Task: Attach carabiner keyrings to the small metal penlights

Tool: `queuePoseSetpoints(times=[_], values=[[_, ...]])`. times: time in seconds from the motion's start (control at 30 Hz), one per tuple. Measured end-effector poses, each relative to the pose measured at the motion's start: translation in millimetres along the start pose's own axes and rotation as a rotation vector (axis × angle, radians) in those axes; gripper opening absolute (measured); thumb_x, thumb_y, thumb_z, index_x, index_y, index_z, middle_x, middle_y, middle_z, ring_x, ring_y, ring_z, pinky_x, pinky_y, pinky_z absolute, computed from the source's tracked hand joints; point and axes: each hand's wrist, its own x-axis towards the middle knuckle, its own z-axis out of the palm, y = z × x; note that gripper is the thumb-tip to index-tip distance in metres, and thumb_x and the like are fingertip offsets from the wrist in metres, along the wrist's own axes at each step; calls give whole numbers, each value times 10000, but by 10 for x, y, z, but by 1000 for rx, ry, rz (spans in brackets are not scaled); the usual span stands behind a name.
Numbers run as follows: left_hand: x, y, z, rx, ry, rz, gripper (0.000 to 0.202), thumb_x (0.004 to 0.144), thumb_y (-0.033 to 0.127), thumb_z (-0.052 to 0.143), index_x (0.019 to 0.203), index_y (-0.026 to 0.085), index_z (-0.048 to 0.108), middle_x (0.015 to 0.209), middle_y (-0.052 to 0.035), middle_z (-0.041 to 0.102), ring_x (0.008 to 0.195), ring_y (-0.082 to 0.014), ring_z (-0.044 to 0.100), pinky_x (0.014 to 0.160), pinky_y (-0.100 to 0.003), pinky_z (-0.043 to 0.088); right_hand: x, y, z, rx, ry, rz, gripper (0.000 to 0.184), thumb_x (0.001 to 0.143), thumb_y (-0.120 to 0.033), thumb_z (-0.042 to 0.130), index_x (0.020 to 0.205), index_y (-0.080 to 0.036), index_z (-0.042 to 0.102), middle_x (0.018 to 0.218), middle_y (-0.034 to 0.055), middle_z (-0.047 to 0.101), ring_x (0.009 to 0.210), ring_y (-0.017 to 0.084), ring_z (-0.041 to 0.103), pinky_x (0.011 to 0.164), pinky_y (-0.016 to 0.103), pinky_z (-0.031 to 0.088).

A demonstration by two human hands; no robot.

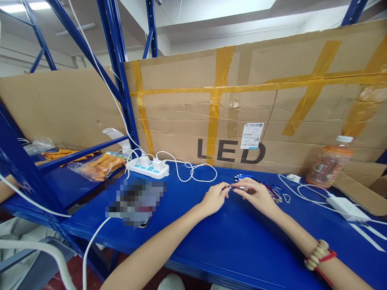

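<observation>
Over the blue tabletop, my left hand (215, 198) pinches a small dark and silvery piece (230, 187) between thumb and fingertips. My right hand (255, 195) meets it from the right with thumb and fingers closed together. A glint shows at its fingertips, but what it holds is too small to name. Just behind my right hand lie several blue pen-like sticks (242, 176). To its right is a heap of coloured metal clips (273, 191), with a silver carabiner-shaped clip (286, 197) at the edge. My fingers partly hide this pile.
A white power strip (148, 168) with cables stands at the back left, near a blurred phone-like object (136, 203). A drink bottle (329, 163) and white adapter (347, 207) sit at right. Cardboard (181, 121) walls the back. A person's arm (9, 188) shows far left.
</observation>
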Motion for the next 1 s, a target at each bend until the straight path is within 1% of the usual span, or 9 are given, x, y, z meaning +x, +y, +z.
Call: queuePoseSetpoints(times=[0.07,0.17,0.23,0.37,0.5,0.63,0.77,0.9,1.0], values=[[23,-32,7,-101,-61,11,255,858,265,305,897,165,536,702,13,561,677,-98,500,685,-207,385,2,-2,-15,13,-32,-33,273,736,-429,543,862,-230,681,832,63,573,586,122,532,458,239,478],[44,-63,0,-187,-153,12,257,848,268,329,796,139,546,678,12,529,627,-85,453,643,-198,367,6,3,-41,21,-74,-36,265,721,-426,566,864,-239,687,826,64,572,594,121,531,446,228,475],[50,-69,-13,-275,-223,-15,245,845,255,339,814,127,546,658,17,495,588,-72,417,599,-191,349,11,-7,-60,40,-110,-32,257,710,-423,580,848,-239,693,818,61,572,596,119,529,456,227,479],[52,-53,-57,-479,-378,-100,230,847,229,348,952,116,520,621,38,439,500,-43,325,518,-177,284,19,-74,-103,118,-179,-26,241,683,-431,600,744,-224,708,802,58,566,632,126,536,496,235,487],[44,-19,-126,-537,-497,-146,204,845,267,367,889,125,506,616,47,431,459,-29,271,474,-183,219,16,-138,-131,131,-250,43,296,681,-461,584,763,-203,705,815,60,570,553,97,521,435,214,442],[38,-12,-155,-541,-489,-130,217,839,322,378,816,136,487,623,48,438,471,-31,278,480,-186,222,17,-134,-109,101,-189,52,340,647,-472,609,820,-192,696,794,58,589,557,103,523,489,233,458],[41,-31,-133,-518,-444,-88,222,821,335,409,846,132,495,614,46,446,500,-39,322,500,-191,246,25,-82,-80,112,-111,38,310,605,-463,650,746,-191,700,746,59,597,614,135,542,513,250,460],[44,-44,-104,-512,-418,-116,275,793,366,447,914,121,480,598,39,479,485,-43,333,492,-199,245,26,-46,-86,147,-124,37,247,608,-422,665,624,-177,686,730,54,596,629,138,550,537,256,456],[41,-44,-89,-528,-404,-127,276,771,389,472,848,125,450,579,39,488,466,-41,334,478,-197,237,21,-32,-89,181,-132,27,206,613,-379,676,612,-174,679,728,48,593,640,133,550,560,255,452]])
